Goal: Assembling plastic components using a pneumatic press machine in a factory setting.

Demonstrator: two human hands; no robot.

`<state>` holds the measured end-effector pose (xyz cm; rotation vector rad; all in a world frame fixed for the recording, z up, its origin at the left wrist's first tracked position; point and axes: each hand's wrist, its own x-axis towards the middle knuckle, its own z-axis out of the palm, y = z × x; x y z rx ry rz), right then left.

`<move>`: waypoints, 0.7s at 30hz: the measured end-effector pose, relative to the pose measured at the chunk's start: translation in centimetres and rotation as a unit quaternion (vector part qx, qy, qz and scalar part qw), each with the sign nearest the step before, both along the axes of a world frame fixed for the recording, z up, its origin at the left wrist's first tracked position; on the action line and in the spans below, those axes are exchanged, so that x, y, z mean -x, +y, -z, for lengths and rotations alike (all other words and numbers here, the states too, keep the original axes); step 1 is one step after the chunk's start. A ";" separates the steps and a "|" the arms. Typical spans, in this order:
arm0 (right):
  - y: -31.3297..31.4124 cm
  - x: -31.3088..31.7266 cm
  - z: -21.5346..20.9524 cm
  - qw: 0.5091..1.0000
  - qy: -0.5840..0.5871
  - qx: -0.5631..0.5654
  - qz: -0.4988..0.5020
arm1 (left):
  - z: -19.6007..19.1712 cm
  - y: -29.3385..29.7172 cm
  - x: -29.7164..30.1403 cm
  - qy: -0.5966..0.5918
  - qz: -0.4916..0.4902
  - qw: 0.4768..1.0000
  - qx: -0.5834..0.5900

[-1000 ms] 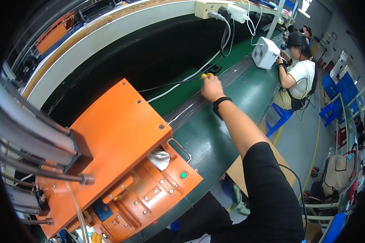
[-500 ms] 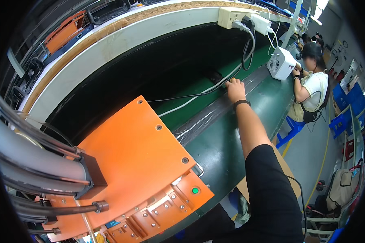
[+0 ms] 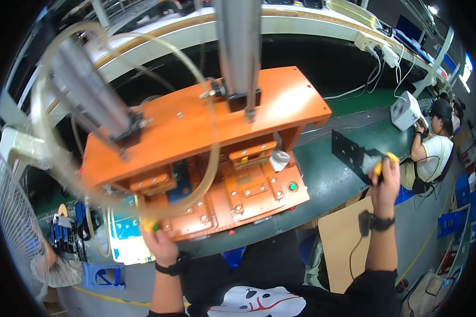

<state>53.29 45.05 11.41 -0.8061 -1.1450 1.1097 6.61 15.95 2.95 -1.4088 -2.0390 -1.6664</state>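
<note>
On the right, my right hand (image 3: 387, 182) is closed on a thin black plate with cutouts (image 3: 349, 150), held tilted above the green bench. Yellow coverings show on its fingertips. My left hand (image 3: 161, 245) is at the front left corner of an orange press machine (image 3: 269, 100), fingers stretched out, also with yellow at the tips. A green button (image 3: 156, 227) shows beside those fingertips; whether they touch it is unclear. Another green button (image 3: 293, 186) sits at the machine's front right. A blue part (image 3: 181, 177) lies inside the press, partly hidden by a clear tube.
Cylinders (image 3: 238, 47) rise from the press, and a looped clear tube (image 3: 209, 174) crosses in front. A white fan (image 3: 405, 111) stands on the bench (image 3: 333, 182) near a seated co-worker (image 3: 433, 132). Blue sheets (image 3: 126, 224) lie left; a wire fan guard (image 3: 16, 222) is at far left.
My right hand has come back from the bench's far side and now holds the black plate. My left hand has come into view at the press. The view has turned left.
</note>
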 end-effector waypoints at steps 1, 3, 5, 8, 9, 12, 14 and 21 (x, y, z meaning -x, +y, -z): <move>-3.3 0.6 -1.5 1.000 0.003 -0.020 -0.004 | -0.3 -0.2 0.0 -0.004 0.003 1.000 -0.004; -9.4 1.1 -3.5 0.997 -0.031 -0.054 -0.037 | -0.8 -1.4 0.1 -0.064 0.030 0.997 -0.017; -14.7 1.5 -4.3 0.992 -0.058 -0.074 -0.084 | -1.3 -3.2 0.7 -0.186 0.051 0.980 -0.046; -19.5 6.8 -5.8 0.962 -0.083 -0.077 -0.248 | -0.8 -7.1 4.5 -0.125 -0.016 0.992 0.029; -20.1 8.4 -5.2 0.947 -0.081 -0.091 -0.298 | -0.7 -8.2 5.5 -0.116 -0.054 0.988 0.088; -18.7 16.9 -6.3 0.785 -0.226 -0.346 -0.462 | 0.0 -11.1 9.0 0.075 -0.088 0.960 0.257; -19.4 21.9 -5.8 0.737 -0.281 -0.448 -0.421 | 1.3 -12.4 10.7 0.171 -0.107 0.927 0.315; -17.0 31.4 -0.3 0.676 -0.390 -0.536 -0.322 | 0.8 -10.7 11.2 0.037 -0.081 0.915 0.393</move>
